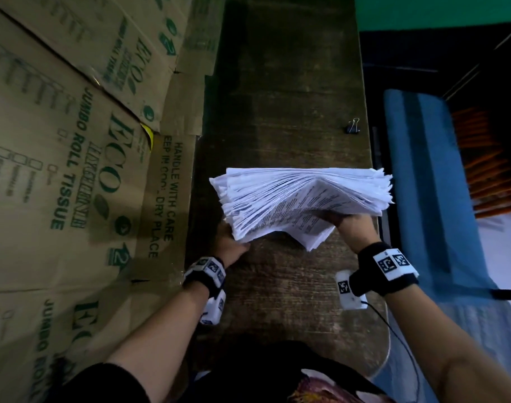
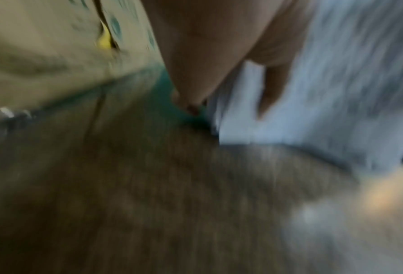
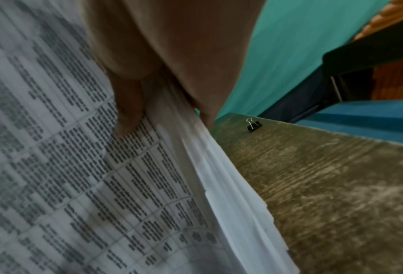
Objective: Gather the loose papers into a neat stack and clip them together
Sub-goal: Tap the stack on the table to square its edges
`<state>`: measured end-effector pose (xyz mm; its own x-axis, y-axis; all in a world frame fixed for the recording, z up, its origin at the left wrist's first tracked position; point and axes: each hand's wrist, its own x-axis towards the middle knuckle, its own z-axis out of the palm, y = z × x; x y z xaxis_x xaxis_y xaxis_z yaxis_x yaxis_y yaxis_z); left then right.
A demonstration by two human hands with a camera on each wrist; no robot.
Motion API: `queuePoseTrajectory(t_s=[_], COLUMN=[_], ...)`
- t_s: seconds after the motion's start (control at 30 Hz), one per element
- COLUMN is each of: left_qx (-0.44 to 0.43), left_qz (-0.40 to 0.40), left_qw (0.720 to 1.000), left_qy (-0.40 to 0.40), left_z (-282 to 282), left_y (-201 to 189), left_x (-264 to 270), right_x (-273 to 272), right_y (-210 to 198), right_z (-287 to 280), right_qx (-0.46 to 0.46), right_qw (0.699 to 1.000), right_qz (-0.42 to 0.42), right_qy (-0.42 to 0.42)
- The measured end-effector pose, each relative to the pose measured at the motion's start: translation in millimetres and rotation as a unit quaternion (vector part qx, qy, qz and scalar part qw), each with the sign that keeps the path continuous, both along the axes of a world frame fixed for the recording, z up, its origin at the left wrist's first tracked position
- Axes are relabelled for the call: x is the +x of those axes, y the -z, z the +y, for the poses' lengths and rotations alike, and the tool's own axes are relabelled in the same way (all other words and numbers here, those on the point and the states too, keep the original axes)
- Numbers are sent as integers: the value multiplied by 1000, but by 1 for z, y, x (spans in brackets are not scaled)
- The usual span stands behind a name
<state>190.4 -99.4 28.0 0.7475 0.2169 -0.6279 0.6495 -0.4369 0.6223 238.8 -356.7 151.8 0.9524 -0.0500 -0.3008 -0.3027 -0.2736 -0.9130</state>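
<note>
A thick bundle of printed white papers (image 1: 300, 199) is held upright above the dark wooden table (image 1: 292, 82), its sheets fanned and uneven. My right hand (image 1: 350, 225) grips the bundle's right side; in the right wrist view the thumb (image 3: 127, 118) lies on the printed face of the papers (image 3: 78, 166) and the fingers (image 3: 205, 103) wrap behind. My left hand (image 1: 231, 242) holds the left lower edge, mostly hidden behind the sheets; the blurred left wrist view shows a thumb (image 2: 268, 92) on the papers (image 2: 301, 120). A black binder clip (image 1: 353, 126) (image 3: 254, 125) lies near the table's right edge.
Flattened cardboard boxes (image 1: 73, 141) printed in green line the wall left of the table. A blue bench (image 1: 428, 184) runs along the right, beyond the table edge. A thin cable (image 1: 393, 330) trails from the right wrist band.
</note>
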Motion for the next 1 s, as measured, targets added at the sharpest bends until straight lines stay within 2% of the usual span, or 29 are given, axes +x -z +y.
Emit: queuePoseTrajectory(t_s=[0.03, 0.07, 0.13, 0.2, 0.3, 0.4, 0.53, 0.7, 0.8, 0.9, 1.0], left_qx=[8, 7, -58, -123, -179, -199, -157, -135, -123, -124, -113], left_qz=[21, -5, -158, -274, -356, -411, -390, -382, -384, -357, -311], left_qw=[999, 999, 985, 954, 917, 889, 906, 912, 910, 915, 938], left_qy=[25, 39, 34, 15, 24, 17, -59, -63, -100, -144, -102], left_z=[5, 10, 11, 11, 15, 13, -2, -17, -33, -29, -16], left_y=[-9, -21, -52, -82, -120, -138, -146, -149, -154, -162, -160], left_x=[3, 6, 10, 13, 20, 24, 28, 18, 18, 22, 24], right_x=[1, 2, 5, 7, 7, 7, 7, 5, 8, 17, 23], right_y=[-1, 0, -3, -11, -30, -47, -48, -42, -41, -42, -38], right_z=[-1, -3, -4, -5, -16, -21, -7, -4, 6, 0, -10], right_qx=[1, -1, 13, 36, 109, 170, 131, 103, 57, 94, 119], right_qw=[1000, 1000, 999, 998, 989, 977, 983, 982, 979, 981, 986], right_qz=[4, 7, 9, -1, -70, -114, -104, -108, -140, -135, -83], right_qy=[-2, -9, -29, -60, -69, -58, -74, -115, -133, -106, -85])
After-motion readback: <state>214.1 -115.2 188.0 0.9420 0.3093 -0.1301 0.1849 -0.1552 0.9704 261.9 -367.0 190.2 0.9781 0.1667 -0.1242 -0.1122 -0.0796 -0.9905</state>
